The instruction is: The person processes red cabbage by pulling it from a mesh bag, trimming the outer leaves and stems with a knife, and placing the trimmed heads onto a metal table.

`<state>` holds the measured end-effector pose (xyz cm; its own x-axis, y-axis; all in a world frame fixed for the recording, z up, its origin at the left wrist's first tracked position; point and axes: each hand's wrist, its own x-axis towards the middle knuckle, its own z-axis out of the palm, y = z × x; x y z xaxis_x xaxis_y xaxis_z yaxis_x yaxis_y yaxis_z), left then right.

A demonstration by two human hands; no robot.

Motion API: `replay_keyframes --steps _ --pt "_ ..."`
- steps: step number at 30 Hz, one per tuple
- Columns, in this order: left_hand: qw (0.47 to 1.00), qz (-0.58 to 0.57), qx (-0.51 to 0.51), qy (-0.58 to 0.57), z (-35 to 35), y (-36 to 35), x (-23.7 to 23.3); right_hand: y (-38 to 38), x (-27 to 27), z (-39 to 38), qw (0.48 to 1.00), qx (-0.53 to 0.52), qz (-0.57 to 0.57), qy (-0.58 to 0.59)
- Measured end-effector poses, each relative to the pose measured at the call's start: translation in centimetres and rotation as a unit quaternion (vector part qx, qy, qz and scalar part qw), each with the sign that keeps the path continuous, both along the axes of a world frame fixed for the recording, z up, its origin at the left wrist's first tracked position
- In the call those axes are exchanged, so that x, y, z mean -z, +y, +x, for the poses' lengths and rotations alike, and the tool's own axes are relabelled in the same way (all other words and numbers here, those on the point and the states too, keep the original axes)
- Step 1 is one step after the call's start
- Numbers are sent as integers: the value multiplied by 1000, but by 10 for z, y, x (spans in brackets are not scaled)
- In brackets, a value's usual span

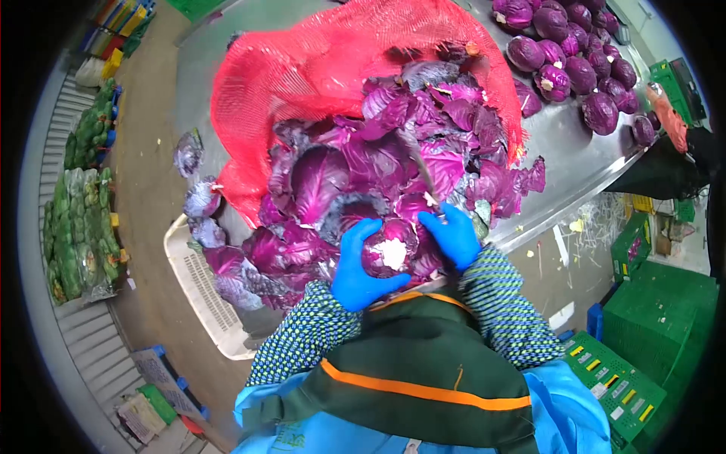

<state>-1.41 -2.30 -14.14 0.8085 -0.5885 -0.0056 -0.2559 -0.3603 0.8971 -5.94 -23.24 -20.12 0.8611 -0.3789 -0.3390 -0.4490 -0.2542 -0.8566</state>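
Note:
A red cabbage head (393,248) with a pale cut stem end facing up sits in front of my body. My left hand (358,266), in a blue glove, curls round its left side, thumb along the near edge. On the right, my gloved right hand (454,236) is closed on a knife (420,168), whose blade points up and away over the leaves; the handle is hidden in the glove. Loose purple outer leaves (378,163) are heaped around and beyond both hands. Behind the heap spreads a red mesh sack (295,72).
Whole red cabbages (581,74) lie at the metal table's (556,163) far right, near another person's sleeve (667,119). A white plastic basket (198,291) stands at the left. Green crates (656,318) are stacked at the right; bagged green vegetables (82,234) lie far left.

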Motion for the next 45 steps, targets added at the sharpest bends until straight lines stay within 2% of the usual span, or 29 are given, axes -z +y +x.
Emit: replay_keyframes --steps 1,2,3,4,6,7,8,10,12,14,16,18,19,20,21,22,23,24,28,32,34,37,39,40,41,42,43,44,45 --pt "984 -68 -68 150 3 7 -7 -2 -17 10 996 35 76 12" --pt "936 -133 -133 299 0 16 -13 -9 -37 16 966 60 219 120" --pt "913 -254 -160 276 1 25 -14 -11 -17 15 965 117 231 52" --pt "932 -223 -195 211 1 19 -41 -10 -10 20 957 169 237 -17" --pt "983 -82 -135 95 10 -7 -67 -11 -13 20 960 175 217 -19" --pt "993 -33 -61 98 4 -16 -48 -3 -18 17 952 156 262 9" --pt "999 20 13 -45 -5 -21 -20 4 -26 19 941 138 307 30" --pt "986 125 -41 -100 -18 -28 -8 22 -47 22 953 132 271 26" --pt "990 83 -89 -73 -12 -23 4 33 -28 15 963 106 238 -75" --pt "999 23 -38 -28 -1 -6 7 31 -51 14 960 94 261 -36" --pt "976 -105 -13 191 1 13 -9 17 -60 27 949 74 306 13" --pt "986 -122 31 106 1 16 -51 -2 -67 43 963 75 257 18" --pt "993 -99 6 67 3 12 -62 1 -74 39 968 30 247 -2" --pt "997 -70 -18 -14 8 11 -61 7 -76 34 952 -23 290 -93" --pt "994 -64 -65 -60 8 6 -66 7 -82 30 947 -85 294 -96" --pt "987 -68 -104 -105 9 1 -67 15 -95 19 932 -85 325 -135" --pt "976 -104 -121 -145 12 -6 -68 16 -94 15 921 -125 345 -129" --pt "977 -49 -81 -189 18 1 -74 20 -123 12 936 -122 330 -16" --pt "973 -37 -97 -206 17 -9 -89 4 -146 22 917 -119 381 9" --pt "973 -62 -110 -196 9 -13 -88 9 -147 17 937 -128 320 -57" --pt "974 -62 -108 -189 6 -10 -90 15 -156 11 981 -157 90 -76" --pt "976 -61 -76 -196 4 -4 -89 23 -154 4 984 -128 107 -68" --pt "968 -69 -95 -223 4 -2 -92 23 -161 -1 980 -120 131 -94" --pt "966 -75 -107 -222 3 -1 -95 14 -169 -2 980 -116 149 -61" --pt "981 -156 -100 -52 5 7 -94 2 -175 0 964 -97 236 -68" --pt "960 -235 -99 115 8 18 -92 -6 -174 -1 942 -71 319 -80" --pt "946 -266 -91 160 9 23 -95 -8 -168 -2 941 9 327 -86" --pt "930 -301 -79 197 13 23 -98 -5 -181 6 960 33 262 -89" --pt "938 -299 -63 161 14 21 -97 -2 -193 10 968 -31 233 -84"
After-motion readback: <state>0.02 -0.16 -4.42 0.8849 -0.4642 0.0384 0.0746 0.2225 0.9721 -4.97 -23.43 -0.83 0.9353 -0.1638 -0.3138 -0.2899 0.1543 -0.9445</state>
